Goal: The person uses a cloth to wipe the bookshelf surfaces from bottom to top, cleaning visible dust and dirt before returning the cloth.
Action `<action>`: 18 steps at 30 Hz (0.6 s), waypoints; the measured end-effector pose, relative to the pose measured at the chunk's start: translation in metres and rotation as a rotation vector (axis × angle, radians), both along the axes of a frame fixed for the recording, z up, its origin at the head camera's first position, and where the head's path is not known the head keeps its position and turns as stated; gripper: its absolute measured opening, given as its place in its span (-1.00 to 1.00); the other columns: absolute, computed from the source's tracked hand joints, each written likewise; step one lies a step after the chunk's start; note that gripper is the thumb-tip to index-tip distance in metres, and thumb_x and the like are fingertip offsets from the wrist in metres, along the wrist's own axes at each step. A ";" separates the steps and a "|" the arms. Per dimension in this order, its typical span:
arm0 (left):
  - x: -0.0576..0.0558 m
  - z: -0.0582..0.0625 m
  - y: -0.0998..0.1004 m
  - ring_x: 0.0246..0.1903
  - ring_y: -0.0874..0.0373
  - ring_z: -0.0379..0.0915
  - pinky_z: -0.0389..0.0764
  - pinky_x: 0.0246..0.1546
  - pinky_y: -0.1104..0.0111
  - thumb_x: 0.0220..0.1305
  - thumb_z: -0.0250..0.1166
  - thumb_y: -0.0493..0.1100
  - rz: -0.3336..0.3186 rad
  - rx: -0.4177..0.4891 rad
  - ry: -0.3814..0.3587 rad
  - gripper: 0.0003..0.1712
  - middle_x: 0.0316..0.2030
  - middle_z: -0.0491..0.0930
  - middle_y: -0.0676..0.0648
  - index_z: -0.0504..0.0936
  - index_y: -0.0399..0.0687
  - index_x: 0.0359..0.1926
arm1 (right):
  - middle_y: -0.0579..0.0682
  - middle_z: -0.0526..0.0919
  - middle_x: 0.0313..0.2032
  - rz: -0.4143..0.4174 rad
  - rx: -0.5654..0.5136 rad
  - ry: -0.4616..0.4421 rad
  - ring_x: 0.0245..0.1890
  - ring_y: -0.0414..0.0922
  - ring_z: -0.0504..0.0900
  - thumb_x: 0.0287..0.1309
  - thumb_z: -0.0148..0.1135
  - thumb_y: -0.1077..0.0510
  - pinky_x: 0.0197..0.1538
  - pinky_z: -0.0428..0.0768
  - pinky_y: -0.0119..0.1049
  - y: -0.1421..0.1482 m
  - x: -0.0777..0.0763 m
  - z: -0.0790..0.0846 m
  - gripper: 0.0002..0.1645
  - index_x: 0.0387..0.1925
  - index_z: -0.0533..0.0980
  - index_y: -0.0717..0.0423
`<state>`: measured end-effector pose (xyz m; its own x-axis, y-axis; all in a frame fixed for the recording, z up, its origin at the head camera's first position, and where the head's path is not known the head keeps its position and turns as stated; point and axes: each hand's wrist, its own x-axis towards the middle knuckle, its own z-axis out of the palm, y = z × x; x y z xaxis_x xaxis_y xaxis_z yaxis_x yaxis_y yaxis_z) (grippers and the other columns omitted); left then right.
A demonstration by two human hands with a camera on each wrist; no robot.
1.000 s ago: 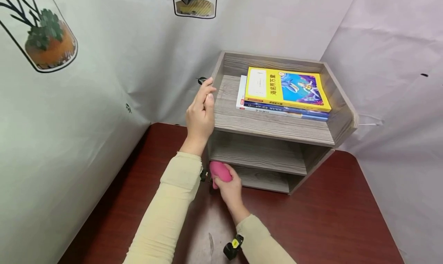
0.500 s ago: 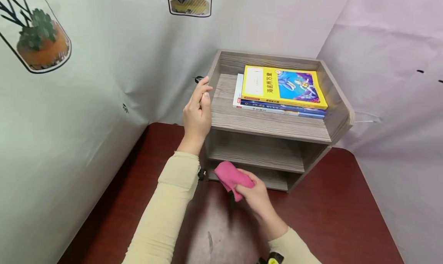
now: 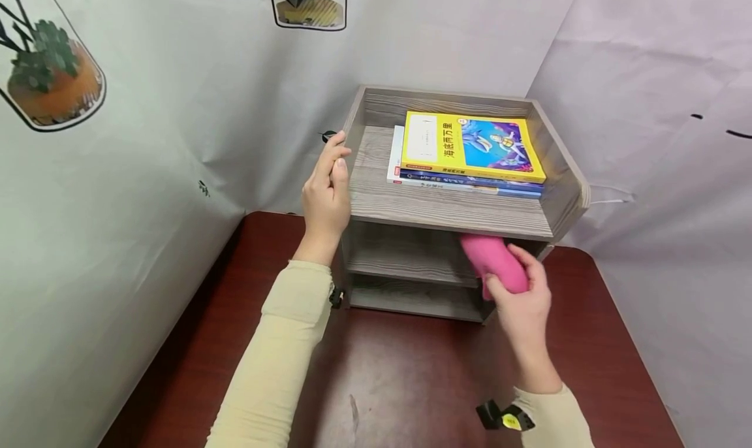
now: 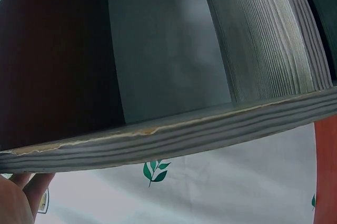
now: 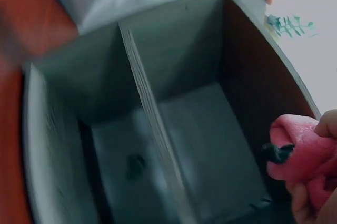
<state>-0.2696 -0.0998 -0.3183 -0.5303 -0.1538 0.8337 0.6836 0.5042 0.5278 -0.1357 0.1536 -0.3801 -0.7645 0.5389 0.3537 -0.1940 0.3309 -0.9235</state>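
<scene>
A small grey wood-grain shelf unit (image 3: 452,221) stands on the table, with an upper and a lower compartment under its top. My left hand (image 3: 326,206) rests against its left side panel, fingers nearly straight. At the right end of the upper compartment, my right hand (image 3: 525,304) grips a folded pink cloth (image 3: 493,258) between thumb and fingers. The cloth's far end passes beneath the top board. In the right wrist view the same cloth (image 5: 303,145) appears as a soft roll with a dark bit poking from its fold, close to the compartment's opening.
Several stacked books lie on the unit's top, a yellow book (image 3: 431,141) uppermost. The dividing board (image 3: 411,270) separates the two compartments. A dark red table (image 3: 405,376) bears the unit. White sheeting (image 3: 176,174) with printed plants hangs behind and on both sides.
My right hand has carried the pink cloth from the lower left of the shelf unit rightward and up to the upper compartment's right end. My left hand stays at the side panel.
</scene>
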 end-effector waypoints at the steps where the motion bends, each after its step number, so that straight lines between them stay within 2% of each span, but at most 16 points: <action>1: 0.000 0.000 0.000 0.05 0.26 0.42 0.39 -0.50 0.22 0.35 -0.15 -0.10 0.001 0.000 0.000 -0.63 0.16 0.44 0.12 0.54 -0.12 -0.08 | -0.16 0.51 -0.18 -0.036 0.023 0.040 -0.31 -0.25 0.46 -0.17 0.30 0.44 -0.32 0.41 -0.54 0.002 0.000 0.001 -0.41 0.02 0.46 0.23; 5: 0.001 0.000 -0.001 0.06 0.26 0.41 0.41 -0.48 0.21 0.35 -0.15 -0.09 0.003 0.000 -0.005 -0.62 0.16 0.44 0.12 0.54 -0.12 -0.08 | 0.05 0.57 -0.20 -0.150 0.157 0.250 -0.20 -0.26 0.46 -0.25 0.32 0.45 -0.15 0.36 -0.49 0.010 -0.002 -0.001 -0.51 -0.13 0.46 0.38; 7: 0.001 0.000 -0.002 0.06 0.26 0.42 0.41 -0.48 0.22 0.35 -0.16 -0.09 0.001 -0.001 -0.008 -0.62 0.17 0.44 0.12 0.54 -0.12 -0.07 | 0.02 0.54 -0.22 -0.212 0.236 0.334 -0.12 -0.27 0.41 -0.29 0.33 0.44 -0.09 0.29 -0.47 0.015 -0.005 -0.002 -0.59 -0.24 0.51 0.38; 9: 0.001 0.000 -0.002 0.03 0.24 0.44 0.38 -0.51 0.23 0.35 -0.16 -0.08 0.001 -0.005 -0.010 -0.61 0.17 0.43 0.11 0.54 -0.12 -0.07 | -0.10 0.46 -0.25 -0.252 0.279 0.394 -0.08 -0.26 0.36 -0.31 0.35 0.41 -0.07 0.27 -0.43 0.020 -0.008 -0.003 -0.64 -0.31 0.53 0.37; 12: 0.001 0.000 -0.002 -0.02 0.18 0.49 0.33 -0.56 0.26 0.36 -0.17 -0.08 0.004 -0.012 -0.007 -0.61 0.17 0.43 0.11 0.53 -0.12 -0.07 | -0.35 0.26 -0.22 -0.305 0.309 0.407 -0.09 -0.29 0.32 -0.29 0.36 0.34 -0.08 0.26 -0.42 0.025 -0.011 -0.004 -0.68 -0.35 0.52 0.34; 15: 0.000 0.000 -0.003 -0.08 0.14 0.53 0.30 -0.59 0.28 0.36 -0.18 -0.08 0.009 -0.027 -0.008 -0.61 0.18 0.43 0.11 0.53 -0.11 -0.06 | -0.42 0.23 -0.25 -0.355 0.332 0.395 -0.14 -0.24 0.34 -0.26 0.34 0.29 -0.12 0.26 -0.43 0.029 -0.016 -0.006 -0.69 -0.36 0.50 0.34; 18: 0.000 0.000 -0.004 -0.11 0.13 0.53 0.31 -0.59 0.28 0.36 -0.17 -0.09 0.005 -0.034 -0.011 -0.62 0.18 0.42 0.12 0.53 -0.10 -0.06 | -0.44 0.21 -0.27 -0.402 0.355 0.385 -0.21 -0.11 0.39 -0.23 0.31 0.27 -0.20 0.25 -0.45 0.031 -0.020 -0.010 -0.71 -0.37 0.48 0.31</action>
